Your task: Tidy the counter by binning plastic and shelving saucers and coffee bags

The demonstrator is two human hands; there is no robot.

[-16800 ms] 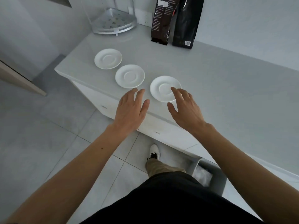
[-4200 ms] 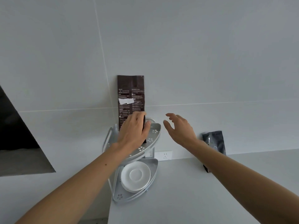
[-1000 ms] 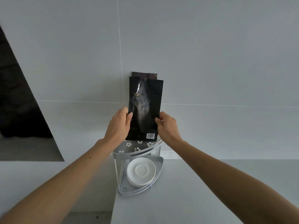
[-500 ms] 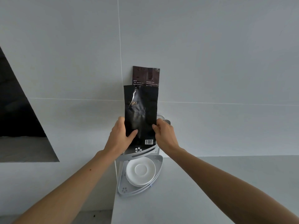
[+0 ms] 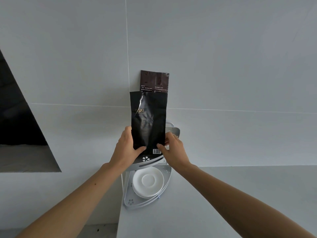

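The left hand (image 5: 126, 148) and right hand (image 5: 173, 150) squeeze the black coffee bag (image 5: 148, 121) between them, upright on the top shelf (image 5: 151, 159). Behind it stands the brown bag (image 5: 154, 81); saucers (image 5: 148, 182) sit below.

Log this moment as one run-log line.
step: shelving black coffee bag | left hand + right hand gripping it | top shelf | brown bag behind | saucers on lower shelf
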